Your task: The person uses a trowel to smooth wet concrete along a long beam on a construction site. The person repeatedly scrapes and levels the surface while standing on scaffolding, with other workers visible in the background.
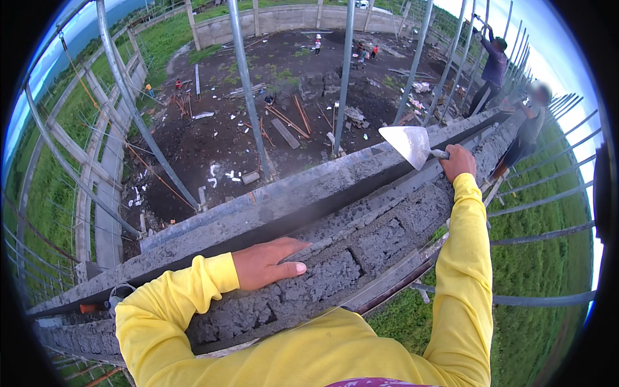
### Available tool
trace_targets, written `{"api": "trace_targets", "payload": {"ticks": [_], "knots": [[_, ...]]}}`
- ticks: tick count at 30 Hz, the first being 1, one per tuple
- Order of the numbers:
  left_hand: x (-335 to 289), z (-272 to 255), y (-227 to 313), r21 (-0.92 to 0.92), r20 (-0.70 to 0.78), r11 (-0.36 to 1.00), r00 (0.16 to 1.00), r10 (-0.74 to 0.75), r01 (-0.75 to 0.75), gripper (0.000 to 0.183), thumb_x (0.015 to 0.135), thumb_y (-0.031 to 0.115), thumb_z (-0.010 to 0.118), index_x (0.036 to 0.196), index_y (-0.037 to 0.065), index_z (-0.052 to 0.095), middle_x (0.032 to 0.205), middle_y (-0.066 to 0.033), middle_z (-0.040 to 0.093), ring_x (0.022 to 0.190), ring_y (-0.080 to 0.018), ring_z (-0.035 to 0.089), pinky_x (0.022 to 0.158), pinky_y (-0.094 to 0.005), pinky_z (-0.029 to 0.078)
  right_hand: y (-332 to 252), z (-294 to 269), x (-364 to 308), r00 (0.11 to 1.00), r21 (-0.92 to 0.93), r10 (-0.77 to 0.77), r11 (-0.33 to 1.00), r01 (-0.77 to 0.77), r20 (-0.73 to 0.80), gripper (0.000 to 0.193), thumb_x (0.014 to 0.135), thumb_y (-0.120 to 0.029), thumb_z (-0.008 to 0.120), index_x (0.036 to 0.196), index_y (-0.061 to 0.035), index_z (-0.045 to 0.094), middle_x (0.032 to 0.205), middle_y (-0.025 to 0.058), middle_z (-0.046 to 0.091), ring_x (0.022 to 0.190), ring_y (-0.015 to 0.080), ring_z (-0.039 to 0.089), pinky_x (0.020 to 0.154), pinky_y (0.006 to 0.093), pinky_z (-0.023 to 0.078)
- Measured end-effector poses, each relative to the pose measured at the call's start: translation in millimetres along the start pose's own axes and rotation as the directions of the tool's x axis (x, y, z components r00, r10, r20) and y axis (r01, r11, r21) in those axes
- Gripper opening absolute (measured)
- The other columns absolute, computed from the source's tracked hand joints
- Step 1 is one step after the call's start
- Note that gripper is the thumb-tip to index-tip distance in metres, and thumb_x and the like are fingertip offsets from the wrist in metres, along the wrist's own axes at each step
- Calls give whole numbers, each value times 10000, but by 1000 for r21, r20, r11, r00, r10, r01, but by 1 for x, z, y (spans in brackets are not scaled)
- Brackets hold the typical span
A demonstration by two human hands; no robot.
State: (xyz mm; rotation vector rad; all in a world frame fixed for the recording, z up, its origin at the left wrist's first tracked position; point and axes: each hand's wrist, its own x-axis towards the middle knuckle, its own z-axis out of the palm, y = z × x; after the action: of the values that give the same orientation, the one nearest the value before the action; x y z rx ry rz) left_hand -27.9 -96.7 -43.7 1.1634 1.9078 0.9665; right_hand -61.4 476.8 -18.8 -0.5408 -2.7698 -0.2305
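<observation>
My right hand (459, 161) is closed around the handle of a pointed trowel (407, 144), raised above the far part of the wall with its blade toward the left. My left hand (269, 261) rests flat on the block wall (322, 274), its fingers stretched over the inner edge and its thumb on the rough top. Grey mortar covers much of the blocks, and joints show between them. Beyond the left fingertips runs a dark channel (309, 213) between this wall and a parallel concrete ledge (213, 219). Both of my sleeves are yellow.
Upright metal poles (248, 97) stand along the ledge. Two co-workers, one in a dark top (495, 63) and one in grey (531, 122), are at the wall's far right. Poles (548, 237) jut over grass at right. Far below lies dark ground (213, 138) with planks and people.
</observation>
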Motion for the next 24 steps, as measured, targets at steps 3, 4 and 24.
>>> {"api": "trace_targets", "payload": {"ticks": [3,4,24], "knots": [[-2,-1,2,-22,32,995,995,-99,100,731,1201,511,486,1720,5,392,1663,-269,527,1555,-413,509,1300,-463,382,1,0,0,1000,-4,-8,1000,8,-9,250,912,-322,820,1004,-90,803,1077,165,773,1089,415,735,973,551,581],[-2,-1,3,-40,31,996,996,-83,85,738,1199,519,488,1721,6,391,1665,-269,530,1554,-414,512,1297,-467,386,1,1,0,1000,-3,-8,1000,8,-11,252,913,-325,819,1006,-92,804,1079,164,774,1088,415,736,972,551,582],[-1,-3,3,-9,66,993,991,-113,114,749,1196,533,476,1724,8,388,1691,-289,500,1580,-432,484,1305,-470,382,3,3,1,999,24,-20,1000,21,-26,248,922,-323,813,963,-81,782,1054,171,761,1082,430,733,940,566,575]]}}
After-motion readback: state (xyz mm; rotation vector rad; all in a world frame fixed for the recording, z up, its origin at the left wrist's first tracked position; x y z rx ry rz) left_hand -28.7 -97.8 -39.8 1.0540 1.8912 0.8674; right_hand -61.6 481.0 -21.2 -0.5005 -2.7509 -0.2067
